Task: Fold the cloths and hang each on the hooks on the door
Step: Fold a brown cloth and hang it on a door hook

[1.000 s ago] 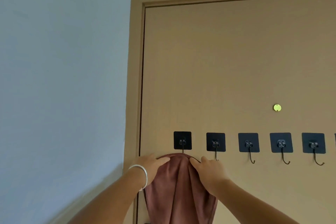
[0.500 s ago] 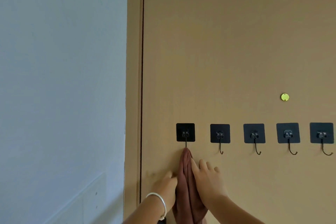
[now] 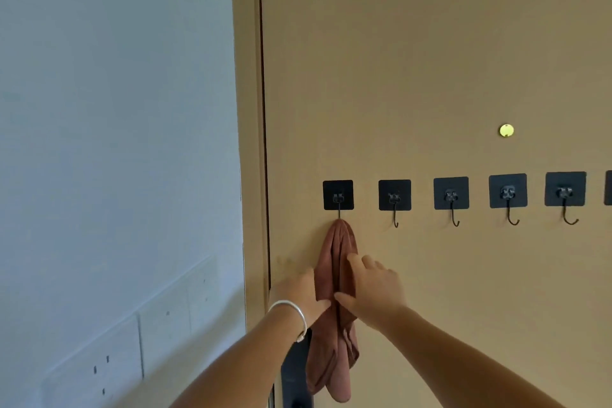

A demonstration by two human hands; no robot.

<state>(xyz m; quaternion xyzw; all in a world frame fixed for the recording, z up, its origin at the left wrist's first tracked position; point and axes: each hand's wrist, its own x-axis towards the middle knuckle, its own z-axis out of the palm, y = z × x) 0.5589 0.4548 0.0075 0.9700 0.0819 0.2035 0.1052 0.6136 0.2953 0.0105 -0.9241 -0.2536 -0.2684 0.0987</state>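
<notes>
A reddish-brown cloth (image 3: 334, 252) hangs bunched from the leftmost black hook (image 3: 338, 195) on the tan door (image 3: 430, 60). My left hand (image 3: 296, 291), with a silver bracelet on the wrist, rests against the cloth's left side. My right hand (image 3: 376, 288) lies on its right side, thumb touching the fabric and fingers spread. Both hands flank the cloth about halfway down. Several more black hooks (image 3: 394, 197) run to the right along the door, all bare.
A brass peephole (image 3: 506, 130) sits above the hooks. The door frame (image 3: 246, 109) stands at the left, beside a pale wall with switch and socket plates (image 3: 132, 351). A dark door handle plate (image 3: 294, 374) shows below my left wrist.
The cloth went from being held spread at the first hook to hanging bunched from it. Both hands slid down its sides. The camera has tilted down a little.
</notes>
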